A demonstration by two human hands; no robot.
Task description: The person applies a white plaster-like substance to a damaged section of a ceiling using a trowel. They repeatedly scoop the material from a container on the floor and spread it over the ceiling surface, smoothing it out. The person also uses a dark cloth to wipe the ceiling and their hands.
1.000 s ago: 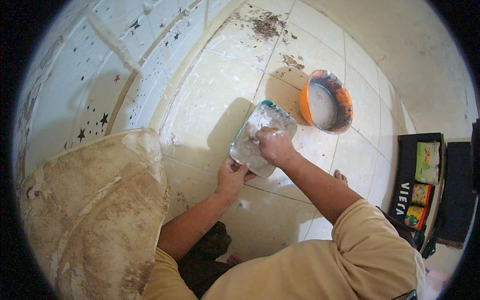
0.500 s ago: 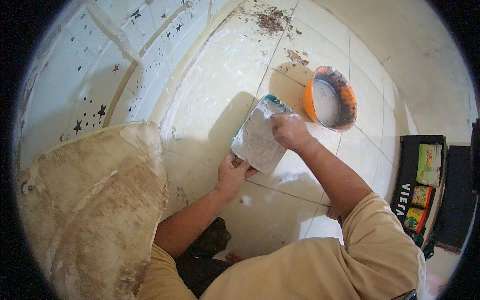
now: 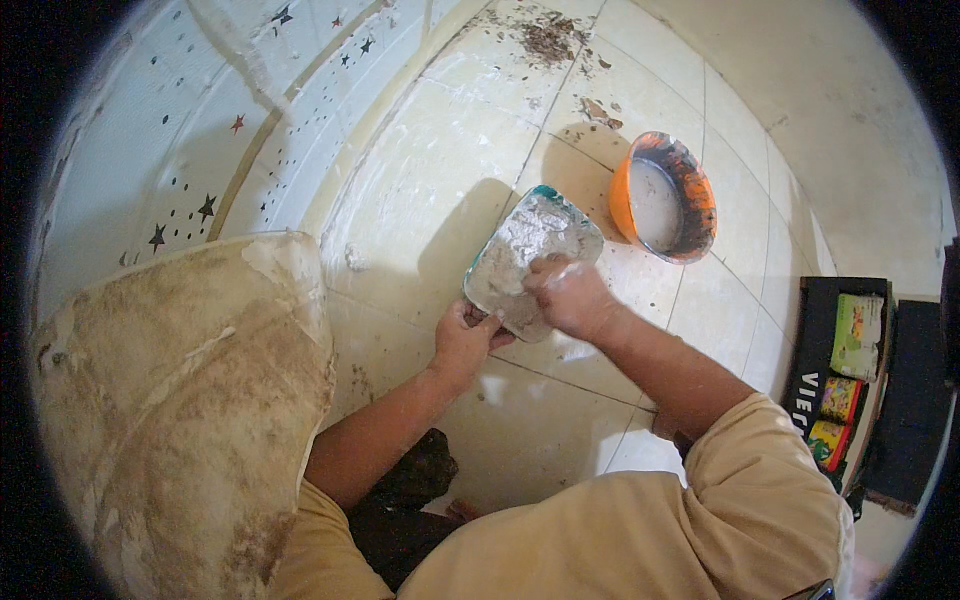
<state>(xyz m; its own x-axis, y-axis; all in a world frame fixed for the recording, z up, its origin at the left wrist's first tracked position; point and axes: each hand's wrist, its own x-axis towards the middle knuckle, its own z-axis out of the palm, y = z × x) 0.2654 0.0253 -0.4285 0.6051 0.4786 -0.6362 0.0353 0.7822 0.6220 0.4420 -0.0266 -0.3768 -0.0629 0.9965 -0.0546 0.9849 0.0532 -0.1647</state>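
Note:
A rectangular tray with a teal rim (image 3: 543, 190) is held over the tiled floor, with wet grey paste (image 3: 520, 245) inside it. My left hand (image 3: 466, 340) grips the tray's near left edge, thumb up on the rim. Over the near right part of the paste is my right hand (image 3: 570, 296), its fingers curled down into a closed grip. What those fingers hold, if anything, is hidden. The paste looks lumpy and shiny at the far end.
An orange bowl (image 3: 622, 205) with cloudy liquid and dark smears stands right of the tray. Crumbled debris (image 3: 548, 40) lies at the far end. A stained, curved pale panel (image 3: 190, 400) rises at left. Black shelving (image 3: 815, 330) holding colourful packets stands at right.
My right hand has drawn toward me across the tray. The paste, flatter before, is now roughened and more of it shows. My left hand keeps its hold.

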